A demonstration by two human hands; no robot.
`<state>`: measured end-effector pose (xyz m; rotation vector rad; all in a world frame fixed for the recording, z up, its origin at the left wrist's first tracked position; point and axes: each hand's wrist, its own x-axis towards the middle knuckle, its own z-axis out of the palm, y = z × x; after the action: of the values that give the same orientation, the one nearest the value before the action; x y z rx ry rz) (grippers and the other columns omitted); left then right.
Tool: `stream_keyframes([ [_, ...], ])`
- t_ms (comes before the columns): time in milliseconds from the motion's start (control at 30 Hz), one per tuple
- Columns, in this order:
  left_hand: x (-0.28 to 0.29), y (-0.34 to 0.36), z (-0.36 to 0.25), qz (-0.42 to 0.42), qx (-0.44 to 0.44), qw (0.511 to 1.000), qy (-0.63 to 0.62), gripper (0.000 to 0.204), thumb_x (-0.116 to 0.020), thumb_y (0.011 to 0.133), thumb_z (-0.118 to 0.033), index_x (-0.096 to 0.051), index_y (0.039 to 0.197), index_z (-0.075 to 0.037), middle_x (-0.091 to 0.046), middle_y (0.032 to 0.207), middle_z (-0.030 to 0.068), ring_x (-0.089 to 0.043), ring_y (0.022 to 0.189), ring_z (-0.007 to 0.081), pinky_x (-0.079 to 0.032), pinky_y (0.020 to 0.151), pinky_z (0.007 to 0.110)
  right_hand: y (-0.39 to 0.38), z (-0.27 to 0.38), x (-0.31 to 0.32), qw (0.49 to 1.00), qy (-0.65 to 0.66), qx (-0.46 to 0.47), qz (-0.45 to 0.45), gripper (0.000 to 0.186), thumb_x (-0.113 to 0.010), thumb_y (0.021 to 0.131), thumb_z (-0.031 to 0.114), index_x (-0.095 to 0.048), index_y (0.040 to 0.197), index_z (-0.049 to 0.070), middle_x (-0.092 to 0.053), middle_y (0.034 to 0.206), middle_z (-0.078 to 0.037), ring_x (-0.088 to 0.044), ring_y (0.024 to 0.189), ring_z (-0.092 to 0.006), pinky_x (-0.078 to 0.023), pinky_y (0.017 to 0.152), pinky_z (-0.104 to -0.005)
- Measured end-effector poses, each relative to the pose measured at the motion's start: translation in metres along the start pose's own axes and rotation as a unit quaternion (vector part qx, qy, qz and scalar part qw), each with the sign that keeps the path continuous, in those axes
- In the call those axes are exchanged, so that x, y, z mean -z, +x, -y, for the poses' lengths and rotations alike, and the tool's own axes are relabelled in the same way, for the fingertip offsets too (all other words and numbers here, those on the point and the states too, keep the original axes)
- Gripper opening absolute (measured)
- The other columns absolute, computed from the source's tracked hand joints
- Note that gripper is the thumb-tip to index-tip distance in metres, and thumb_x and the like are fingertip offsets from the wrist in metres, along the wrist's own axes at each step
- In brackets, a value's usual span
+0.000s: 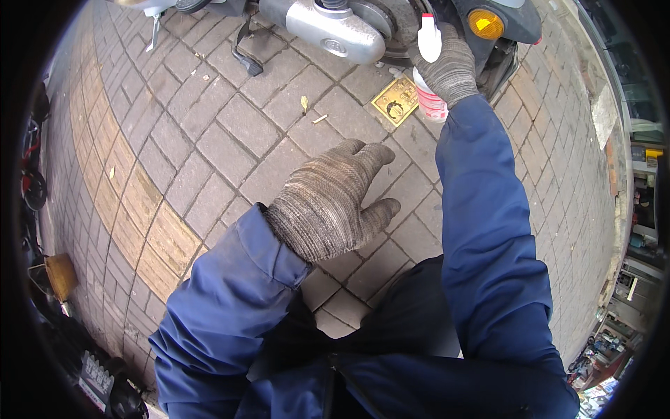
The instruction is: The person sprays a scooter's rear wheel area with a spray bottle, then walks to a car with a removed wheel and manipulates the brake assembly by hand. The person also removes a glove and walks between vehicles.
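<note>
My right hand [447,66], in a grey knit glove, is closed on a white spray bottle [431,105] with red markings, its white nozzle [430,42] pointing up beside a scooter's rear wheel [391,28]. My left hand [331,199], gloved alike, hangs open over the paving, fingers apart and holding nothing. The scooter's silver casing [335,35] spans the top of the view, with an orange indicator [485,23] right of the bottle. A small yellow card [394,101] lies on the ground just left of the bottle.
Grey pavers [237,140] and a band of tan tiles [132,195] surround me. A stand [251,66] reaches down from the scooter. Parked vehicles [91,377] line the left rim, and shelves [642,209] holding assorted items run along the right rim.
</note>
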<state>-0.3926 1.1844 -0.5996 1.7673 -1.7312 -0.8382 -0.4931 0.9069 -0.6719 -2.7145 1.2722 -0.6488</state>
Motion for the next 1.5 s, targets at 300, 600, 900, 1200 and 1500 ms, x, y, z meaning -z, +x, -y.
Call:
stream_keyframes([
  [300,0.003,-0.007,-0.017,0.005,0.002,1.0,-0.015,0.053,-0.071,0.08,-0.029,-0.053,0.121,0.0,-0.058,0.111,0.0202,-0.059,0.102,0.0367,-0.047,0.088,0.042,-0.034,-0.021,0.018,0.985,0.142,-0.05,0.089,0.06,-0.078,0.072,0.028,-0.051,0.117,0.0,-0.064,0.103,-0.022,-0.062,0.097,-0.0364,-0.05,0.085,-0.0415],
  [600,0.002,-0.012,-0.019,-0.014,-0.023,1.0,0.004,0.052,-0.071,0.08,-0.029,-0.054,0.12,0.0,-0.059,0.11,0.0197,-0.059,0.101,0.0368,-0.047,0.088,0.043,-0.019,0.028,0.043,0.992,0.104,0.072,-0.022,0.052,-0.075,0.074,0.035,-0.056,0.113,0.006,-0.065,0.098,-0.021,-0.064,0.096,-0.0354,-0.051,0.085,-0.043],
  [900,0.001,-0.015,-0.012,-0.023,-0.023,0.999,0.01,0.052,-0.071,0.08,-0.029,-0.054,0.12,-0.001,-0.058,0.111,0.0197,-0.059,0.101,0.0364,-0.047,0.088,0.042,-0.016,0.042,0.038,0.994,0.087,0.05,-0.049,0.048,-0.074,0.075,0.038,-0.058,0.106,0.004,-0.066,0.091,-0.02,-0.064,0.088,-0.0367,-0.051,0.076,-0.0422],
  [1200,0.004,-0.015,-0.008,-0.029,-0.021,0.999,-0.001,0.052,-0.071,0.08,-0.028,-0.054,0.12,0.0,-0.059,0.111,0.0197,-0.059,0.102,0.0369,-0.048,0.088,0.042,-0.008,0.029,0.015,0.989,-0.035,0.049,-0.134,0.057,-0.072,0.075,0.043,-0.054,0.114,0.007,-0.064,0.096,-0.02,-0.062,0.093,-0.0388,-0.049,0.081,-0.047],
  [1500,0.004,-0.011,-0.001,-0.028,-0.009,1.0,-0.002,0.052,-0.072,0.079,-0.029,-0.054,0.119,0.0,-0.059,0.111,0.0194,-0.059,0.101,0.0363,-0.048,0.087,0.041,-0.006,-0.012,-0.002,0.999,0.026,-0.018,0.037,0.061,-0.072,0.073,0.042,-0.051,0.117,0.005,-0.062,0.104,-0.024,-0.061,0.099,-0.0382,-0.049,0.086,-0.0464],
])
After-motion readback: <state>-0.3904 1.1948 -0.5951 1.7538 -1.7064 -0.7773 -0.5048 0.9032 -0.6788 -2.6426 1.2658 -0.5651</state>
